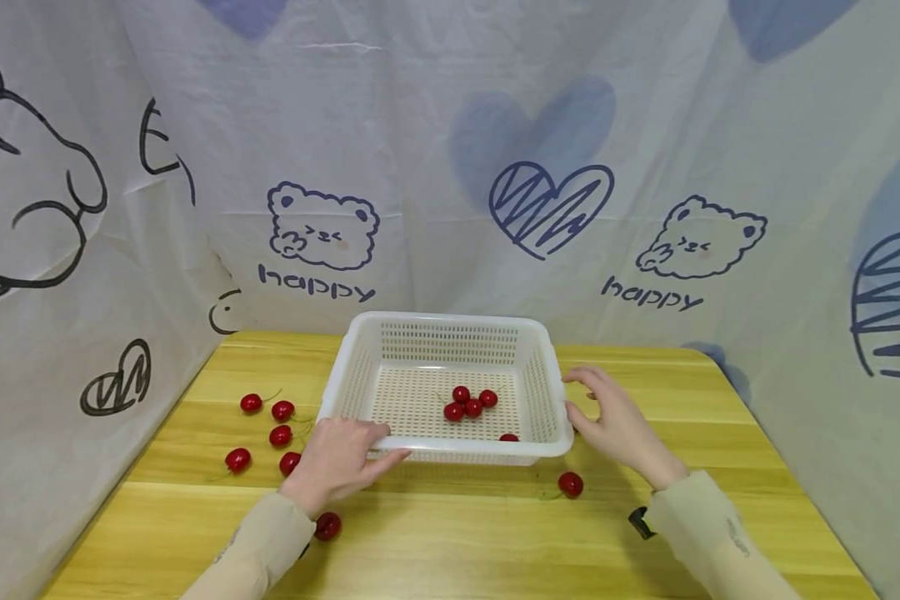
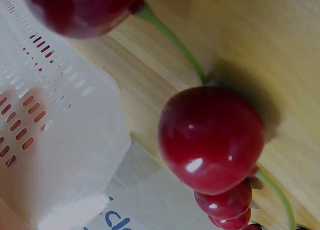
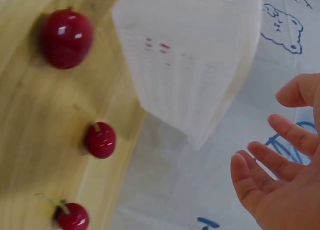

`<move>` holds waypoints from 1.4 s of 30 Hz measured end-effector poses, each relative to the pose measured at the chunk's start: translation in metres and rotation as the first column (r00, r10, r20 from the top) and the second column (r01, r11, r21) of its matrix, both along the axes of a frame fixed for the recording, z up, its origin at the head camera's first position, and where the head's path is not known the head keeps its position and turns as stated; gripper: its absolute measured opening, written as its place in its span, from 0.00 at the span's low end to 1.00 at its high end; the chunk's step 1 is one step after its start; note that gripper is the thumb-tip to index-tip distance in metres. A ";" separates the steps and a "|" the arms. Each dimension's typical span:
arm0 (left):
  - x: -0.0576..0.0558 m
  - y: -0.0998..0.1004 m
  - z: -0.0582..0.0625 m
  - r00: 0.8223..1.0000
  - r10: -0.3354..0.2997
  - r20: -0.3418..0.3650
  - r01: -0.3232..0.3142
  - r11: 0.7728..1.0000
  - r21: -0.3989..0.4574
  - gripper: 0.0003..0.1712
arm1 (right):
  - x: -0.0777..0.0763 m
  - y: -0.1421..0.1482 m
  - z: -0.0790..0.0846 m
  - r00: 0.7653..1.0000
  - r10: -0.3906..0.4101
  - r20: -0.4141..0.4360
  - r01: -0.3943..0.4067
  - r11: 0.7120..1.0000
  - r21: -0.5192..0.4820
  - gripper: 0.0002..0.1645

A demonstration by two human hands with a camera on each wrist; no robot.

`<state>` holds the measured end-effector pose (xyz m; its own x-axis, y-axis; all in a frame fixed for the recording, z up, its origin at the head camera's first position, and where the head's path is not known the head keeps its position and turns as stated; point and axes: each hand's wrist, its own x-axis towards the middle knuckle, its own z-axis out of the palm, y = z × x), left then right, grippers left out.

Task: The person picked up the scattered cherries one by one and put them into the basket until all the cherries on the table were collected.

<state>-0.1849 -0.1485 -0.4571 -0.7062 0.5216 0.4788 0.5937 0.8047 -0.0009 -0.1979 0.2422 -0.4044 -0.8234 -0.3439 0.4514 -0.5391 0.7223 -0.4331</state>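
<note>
A white perforated plastic basket (image 1: 352, 375) stands on the wooden table with several red cherries (image 1: 473, 407) inside. At its front left corner my left hand (image 1: 337, 458) grips the rim, fingers over the edge and thumb along the outer front. In the left wrist view that hand is mostly hidden; cherries with green stems (image 2: 212, 140) lie close by the basket wall (image 2: 95, 125). Beside the right rim, my right hand (image 1: 615, 417) is loosely curved. The right wrist view shows its relaxed fingers (image 3: 245, 177) spread apart from the basket (image 3: 185, 70), holding nothing.
Several loose cherries (image 1: 281, 435) lie left of the basket, one (image 1: 327, 526) beside my left wrist. Another cherry (image 1: 570, 484) rests off the front right corner. Behind the wooden table (image 1: 450, 533) hangs a white printed cloth (image 1: 435, 167), with more cloth on both sides.
</note>
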 end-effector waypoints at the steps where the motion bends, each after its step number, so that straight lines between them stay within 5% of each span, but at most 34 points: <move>1: 0.000 0.000 0.000 1.000 0.000 -0.002 0.000 1.000 0.000 0.23 | 0.001 0.002 -0.002 1.000 -0.006 -0.005 0.006 1.000 -0.007 0.20; 10: 0.000 0.000 0.000 1.000 -0.005 0.006 0.005 1.000 -0.006 0.23 | 0.007 0.025 -0.025 0.997 -0.058 -0.054 0.056 0.998 -0.033 0.20; 16: 0.001 0.000 0.001 1.000 0.000 -0.006 0.000 1.000 -0.008 0.23 | 0.010 0.039 -0.042 0.996 -0.076 -0.052 0.079 0.996 0.052 0.23; 33: 0.001 0.000 0.002 1.000 -0.004 0.007 0.004 1.000 -0.005 0.24 | 0.011 0.068 -0.067 0.977 -0.167 0.132 0.118 0.941 0.316 0.31; 42: 0.001 0.000 0.003 1.000 -0.009 0.001 0.009 1.000 -0.006 0.24 | 0.011 0.073 -0.074 0.973 -0.162 0.167 0.097 0.935 0.340 0.30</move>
<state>-0.1840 -0.1481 -0.4546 -0.7021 0.5305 0.4750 0.6008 0.7994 -0.0048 -0.1867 0.3150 -0.4782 -0.9295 -0.3307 0.1630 -0.3628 0.8990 -0.2451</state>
